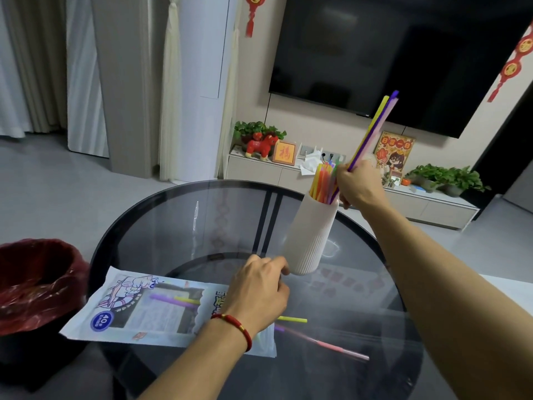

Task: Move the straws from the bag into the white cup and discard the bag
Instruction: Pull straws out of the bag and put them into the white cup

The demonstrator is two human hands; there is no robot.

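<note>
Three straws [372,131], yellow, pink and purple, are gripped in the right hand [357,183], tips inside the white cup [311,235] mid-desk [173,226]. Left hand [256,287], fingers curled, touches the cup's base. Beside it, the bag [144,310] lies flat near the left edge.

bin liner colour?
Dark red bin liner, glossy plastic; head view, lower left beside the table.

A single wide-angle camera sits on the person's head, looking forward and down across the round glass table [178,226]. It stands close over the tabletop. The far wall beyond shows too.
</note>
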